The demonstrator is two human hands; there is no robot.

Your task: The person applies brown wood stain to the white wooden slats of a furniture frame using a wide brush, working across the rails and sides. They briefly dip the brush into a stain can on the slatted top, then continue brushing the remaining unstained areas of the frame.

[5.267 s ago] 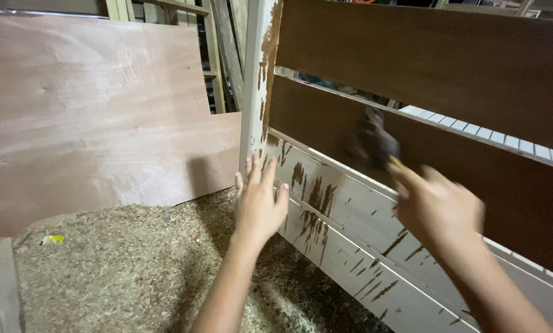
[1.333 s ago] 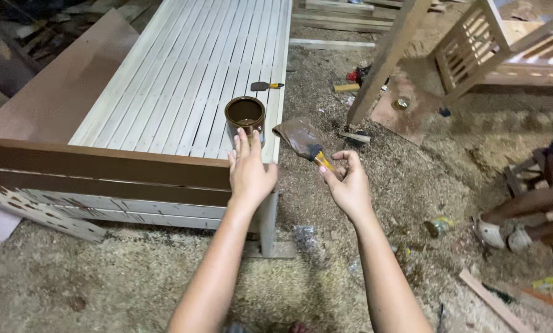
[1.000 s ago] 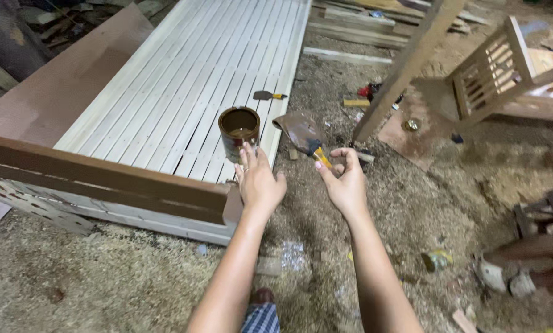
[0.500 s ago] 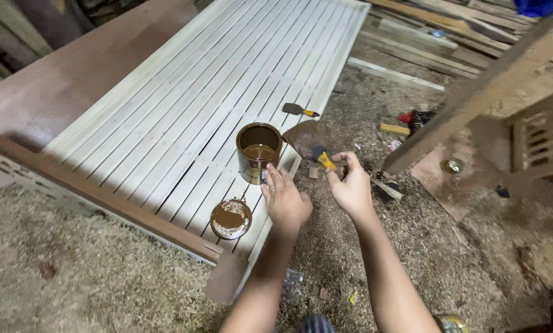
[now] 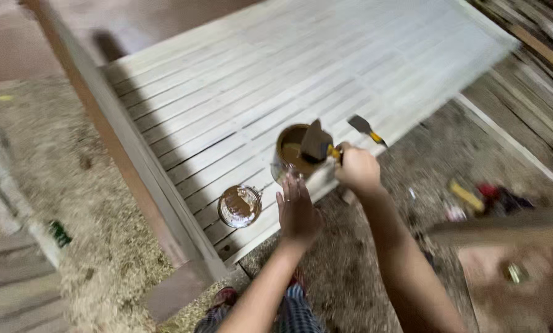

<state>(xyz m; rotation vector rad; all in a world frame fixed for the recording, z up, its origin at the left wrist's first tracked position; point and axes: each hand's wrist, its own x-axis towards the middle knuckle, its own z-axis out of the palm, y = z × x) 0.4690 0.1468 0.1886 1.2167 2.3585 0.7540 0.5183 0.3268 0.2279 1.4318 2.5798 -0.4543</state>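
Brush over can, right fingers gripping

Paintbrush being held over open paint can by right hand, left hand being kept open just below can, lid lying on white slatted panel, second brush resting nearby

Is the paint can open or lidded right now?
Open. The can stands upright on the slats showing brown paint, with the brush at its mouth. Its lid lies apart on the slats.
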